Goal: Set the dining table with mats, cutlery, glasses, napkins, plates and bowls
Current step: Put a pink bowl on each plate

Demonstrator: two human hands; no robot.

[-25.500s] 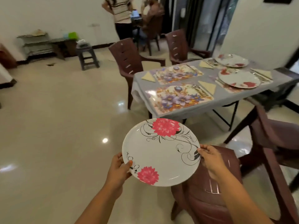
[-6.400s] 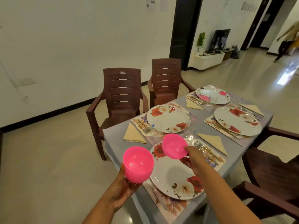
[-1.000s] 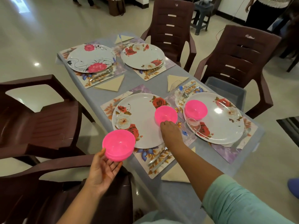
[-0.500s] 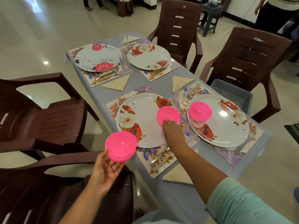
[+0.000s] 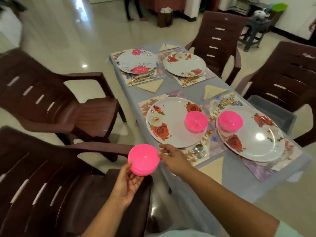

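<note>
My left hand (image 5: 126, 183) grips a stack of pink bowls (image 5: 143, 159) from below, off the near left corner of the grey-clothed table (image 5: 179, 89). My right hand (image 5: 172, 159) is beside the stack, thumb and fingers pinching the top bowl's rim. One pink bowl (image 5: 196, 121) stands on the near left rose plate (image 5: 167, 120). Another pink bowl (image 5: 230, 120) is on the near right plate (image 5: 259, 139), behind a clear glass (image 5: 225, 133). The two far plates (image 5: 136, 61) (image 5: 184, 65) carry no bowl. Each place has a floral mat, a folded beige napkin (image 5: 151, 85) and cutlery (image 5: 198, 151).
Dark brown plastic chairs stand on both sides: two at the left (image 5: 51, 103) (image 5: 42, 194) and two at the right (image 5: 220, 40) (image 5: 287, 77). A grey bin (image 5: 273, 110) sits on the near right chair. A stool (image 5: 254, 29) and a person's legs are far back.
My right hand has let go of the bowl on the near left plate and drawn back to the stack in my left hand. The view has shifted left and back.
</note>
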